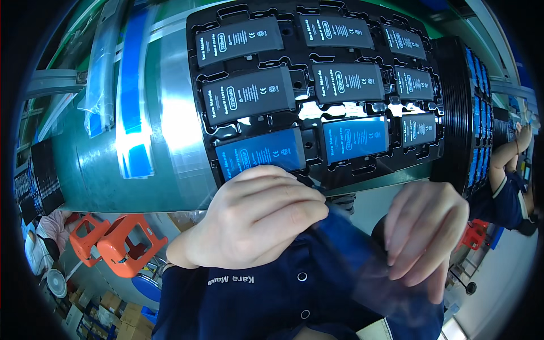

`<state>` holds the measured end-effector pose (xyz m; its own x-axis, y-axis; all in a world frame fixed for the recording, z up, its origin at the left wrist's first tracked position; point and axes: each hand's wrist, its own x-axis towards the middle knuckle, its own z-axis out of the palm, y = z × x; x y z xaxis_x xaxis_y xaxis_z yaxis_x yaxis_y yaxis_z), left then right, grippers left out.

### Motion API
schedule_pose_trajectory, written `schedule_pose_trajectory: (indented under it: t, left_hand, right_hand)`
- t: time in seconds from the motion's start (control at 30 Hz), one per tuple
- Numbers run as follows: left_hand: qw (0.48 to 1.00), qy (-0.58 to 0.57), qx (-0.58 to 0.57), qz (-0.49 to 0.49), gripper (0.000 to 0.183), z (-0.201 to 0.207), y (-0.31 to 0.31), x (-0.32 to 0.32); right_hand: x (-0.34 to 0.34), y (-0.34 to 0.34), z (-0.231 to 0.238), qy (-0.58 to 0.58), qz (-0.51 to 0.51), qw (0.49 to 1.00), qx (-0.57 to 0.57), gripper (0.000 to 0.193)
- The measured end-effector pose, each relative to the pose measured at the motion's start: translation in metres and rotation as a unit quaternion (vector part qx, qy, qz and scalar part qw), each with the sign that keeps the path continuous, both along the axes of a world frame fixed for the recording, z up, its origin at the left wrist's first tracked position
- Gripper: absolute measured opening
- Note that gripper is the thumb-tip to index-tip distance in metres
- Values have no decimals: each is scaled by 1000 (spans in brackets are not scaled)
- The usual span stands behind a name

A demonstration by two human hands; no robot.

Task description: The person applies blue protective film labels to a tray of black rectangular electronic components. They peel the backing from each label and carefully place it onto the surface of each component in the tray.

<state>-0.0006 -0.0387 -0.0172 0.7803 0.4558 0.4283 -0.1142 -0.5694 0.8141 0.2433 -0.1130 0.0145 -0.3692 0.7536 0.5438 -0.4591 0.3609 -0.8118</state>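
Observation:
My left hand [255, 221] is closed in a pinch at the near edge of a black tray [314, 161]. From its fingertips a blue and clear plastic film [345, 238] runs down to the right, smeared by motion. My right hand [428, 235] has its fingers bent together on the clear end of that film. In the tray lie flat phone batteries in rows, most with a dark grey face [348, 82]. Two in the near row look blue, a left one [263, 150] partly behind my left hand and a middle one [356, 139].
Blue film strips [133, 102] lie on the green table [90, 181] left of the tray. A stack of black trays [456, 107] stands at the right, a co-worker's arm [507, 158] beyond it. Orange stools [127, 243] stand on the floor at left.

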Motion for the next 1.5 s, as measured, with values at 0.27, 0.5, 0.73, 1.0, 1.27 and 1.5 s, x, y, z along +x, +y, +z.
schedule_pose_trajectory:
  t: [0.27, 0.5, 0.73, 1.0, 1.27, 1.5]
  left_hand:
    - [996, -58, -61, -18, 21, -4, 9, -7]
    - [985, -49, -159, 43, 30, 4, 2, -12]
    - [998, 2, -37, 52, 19, 7, 5, -4]
    - [1000, -13, 11, -10, 41, -4, 7, -3]
    - [997, 37, 37, 49, 44, 5, 0, 8]
    - [995, 81, 46, 35, 27, 6, 1, 7]
  right_hand:
    - [-40, 2, -9, -335, -289, 893, -84, 37]
    - [-47, 4, -11, -321, -305, 893, -82, 26]
    - [-41, -1, -11, -280, -262, 917, -111, 24]
    - [-30, -11, -9, -225, -210, 928, -207, 21]
    - [8, -27, 2, -184, -421, 853, -249, 14]
    - [59, -45, -3, -209, -467, 840, -180, 11]
